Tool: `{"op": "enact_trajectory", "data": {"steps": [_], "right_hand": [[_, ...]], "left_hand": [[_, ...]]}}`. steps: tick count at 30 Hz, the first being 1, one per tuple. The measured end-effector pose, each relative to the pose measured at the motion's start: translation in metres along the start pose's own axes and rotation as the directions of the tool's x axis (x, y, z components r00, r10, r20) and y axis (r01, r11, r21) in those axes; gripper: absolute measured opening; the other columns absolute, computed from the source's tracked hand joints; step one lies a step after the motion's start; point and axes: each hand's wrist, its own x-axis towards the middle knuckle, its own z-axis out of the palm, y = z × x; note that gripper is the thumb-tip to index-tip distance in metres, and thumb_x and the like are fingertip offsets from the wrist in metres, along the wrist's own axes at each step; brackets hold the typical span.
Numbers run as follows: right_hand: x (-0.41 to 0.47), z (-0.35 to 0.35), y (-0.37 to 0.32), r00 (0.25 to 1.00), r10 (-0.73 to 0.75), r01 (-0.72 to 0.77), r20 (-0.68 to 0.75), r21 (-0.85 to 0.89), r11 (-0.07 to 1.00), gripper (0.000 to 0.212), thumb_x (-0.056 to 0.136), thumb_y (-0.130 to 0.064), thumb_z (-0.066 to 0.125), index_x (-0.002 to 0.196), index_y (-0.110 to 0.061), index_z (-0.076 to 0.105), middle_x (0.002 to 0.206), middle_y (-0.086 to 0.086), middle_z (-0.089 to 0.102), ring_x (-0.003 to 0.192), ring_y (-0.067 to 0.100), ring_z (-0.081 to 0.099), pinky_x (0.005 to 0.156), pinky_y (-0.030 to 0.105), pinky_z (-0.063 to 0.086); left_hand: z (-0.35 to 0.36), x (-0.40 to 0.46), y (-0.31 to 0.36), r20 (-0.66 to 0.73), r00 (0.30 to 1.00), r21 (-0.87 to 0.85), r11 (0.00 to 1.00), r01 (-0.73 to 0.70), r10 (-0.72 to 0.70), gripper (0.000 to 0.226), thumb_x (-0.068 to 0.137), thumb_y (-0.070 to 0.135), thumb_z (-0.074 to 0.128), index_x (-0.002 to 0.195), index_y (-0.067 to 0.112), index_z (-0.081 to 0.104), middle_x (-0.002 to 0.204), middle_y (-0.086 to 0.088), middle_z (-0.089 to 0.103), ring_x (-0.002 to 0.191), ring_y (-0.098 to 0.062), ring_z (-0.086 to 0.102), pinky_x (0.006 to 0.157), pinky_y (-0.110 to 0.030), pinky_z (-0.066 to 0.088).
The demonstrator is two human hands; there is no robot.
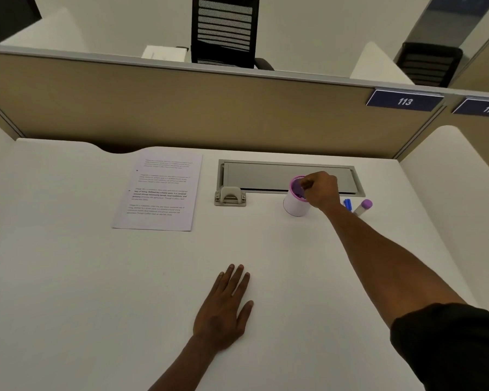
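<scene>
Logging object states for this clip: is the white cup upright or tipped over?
Upright. The cup stands on its base on the desk, its purple mouth facing up under the right hand.

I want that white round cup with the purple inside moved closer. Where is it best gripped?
Probably round the mid side wall of the white cylindrical cup, coming from its near left: it stands upright, the wall is plain and round, and the right hand over the rim and the blue pen crowd its right.
</scene>
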Motion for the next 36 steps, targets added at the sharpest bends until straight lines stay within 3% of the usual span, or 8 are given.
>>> {"op": "enact_trajectory", "data": {"steps": [7, 10, 13, 15, 23, 28, 31, 36], "right_hand": [[-0.002, -0.001, 0.001, 0.996, 0.055, -0.049, -0.066, 0.088, 0.995, 0.021, 0.083, -0.016, 0.073, 0.103, -0.01, 0.075, 0.105, 0.008, 0.073, 0.1, 0.023, 0.066, 0.084, 0.026, 0.048], [-0.002, -0.001, 0.002, 0.989, 0.098, -0.069, -0.114, 0.234, 0.97, 0.017, 0.084, -0.013, 0.07, 0.1, -0.007, 0.076, 0.1, 0.011, 0.074, 0.097, 0.024, 0.067, 0.086, 0.03, 0.053], [0.002, -0.004, 0.004, 0.97, 0.241, -0.21, 0.0, 0.493, 0.844, 0.016, 0.085, -0.004, 0.066, 0.099, -0.004, 0.074, 0.1, 0.016, 0.072, 0.096, 0.03, 0.069, 0.086, 0.044, 0.058], [0.005, -0.007, 0.006, 0.964, 0.26, -0.246, 0.049, 0.53, 0.812, 0.016, 0.083, -0.002, 0.069, 0.097, -0.006, 0.075, 0.098, 0.014, 0.073, 0.096, 0.03, 0.069, 0.086, 0.045, 0.058], [0.005, -0.006, -0.001, 0.989, 0.095, -0.063, -0.11, 0.265, 0.962, 0.012, 0.079, -0.01, 0.071, 0.088, -0.013, 0.079, 0.089, 0.005, 0.076, 0.089, 0.02, 0.068, 0.08, 0.023, 0.049], [0.01, -0.005, -0.002, 0.999, 0.046, -0.044, -0.013, 0.113, 0.993, 0.017, 0.083, -0.016, 0.072, 0.097, -0.008, 0.077, 0.098, 0.009, 0.075, 0.097, 0.025, 0.067, 0.088, 0.033, 0.053], [0.013, -0.007, -0.005, 0.997, 0.027, -0.031, 0.079, 0.057, 0.998, 0.022, 0.082, -0.008, 0.071, 0.104, -0.009, 0.076, 0.108, 0.009, 0.073, 0.105, 0.026, 0.064, 0.091, 0.036, 0.054], [0.013, -0.01, -0.008, 1.0, 0.007, -0.01, 0.03, 0.072, 0.997, 0.022, 0.079, -0.002, 0.069, 0.095, -0.012, 0.078, 0.101, 0.005, 0.075, 0.1, 0.023, 0.066, 0.09, 0.035, 0.055]], "left_hand": [[-0.002, -0.001, 0.001, 0.005, 1.0, -0.002, 1.0, 0.005, -0.005, 0.063, 0.103, 0.049, 0.034, 0.159, 0.024, 0.018, 0.168, 0.007, 0.009, 0.155, -0.014, 0.005, 0.124, -0.034, 0.011], [-0.004, -0.001, 0.001, 0.008, 1.0, -0.002, 1.0, 0.009, -0.009, 0.062, 0.104, 0.049, 0.033, 0.158, 0.024, 0.019, 0.168, 0.007, 0.008, 0.155, -0.013, 0.004, 0.124, -0.034, 0.011], [-0.005, -0.001, 0.002, 0.009, 1.0, 0.004, 1.0, 0.013, -0.013, 0.062, 0.104, 0.05, 0.031, 0.158, 0.024, 0.019, 0.167, 0.007, 0.008, 0.155, -0.013, 0.002, 0.123, -0.034, 0.011], [-0.005, -0.001, 0.002, 0.008, 1.0, 0.004, 1.0, 0.015, -0.015, 0.061, 0.104, 0.05, 0.03, 0.158, 0.024, 0.019, 0.167, 0.007, 0.008, 0.155, -0.013, 0.002, 0.123, -0.034, 0.011], [-0.006, -0.001, 0.002, 0.003, 1.0, -0.002, 1.0, 0.016, -0.016, 0.061, 0.104, 0.05, 0.029, 0.158, 0.024, 0.019, 0.168, 0.007, 0.007, 0.155, -0.013, 0.0, 0.123, -0.034, 0.012], [-0.005, -0.001, 0.002, -0.02, 1.0, -0.007, 1.0, 0.012, -0.012, 0.061, 0.104, 0.049, 0.031, 0.158, 0.024, 0.021, 0.168, 0.007, 0.008, 0.155, -0.013, 0.002, 0.123, -0.033, 0.011], [-0.004, -0.001, 0.002, -0.029, 1.0, -0.003, 1.0, 0.009, -0.009, 0.061, 0.104, 0.049, 0.031, 0.158, 0.023, 0.02, 0.168, 0.006, 0.008, 0.155, -0.014, 0.002, 0.123, -0.033, 0.01], [-0.001, -0.001, 0.001, -0.042, 0.999, -0.002, 1.0, 0.0, -0.001, 0.061, 0.104, 0.049, 0.03, 0.158, 0.024, 0.018, 0.168, 0.006, 0.007, 0.155, -0.015, 0.002, 0.124, -0.033, 0.009]]}}
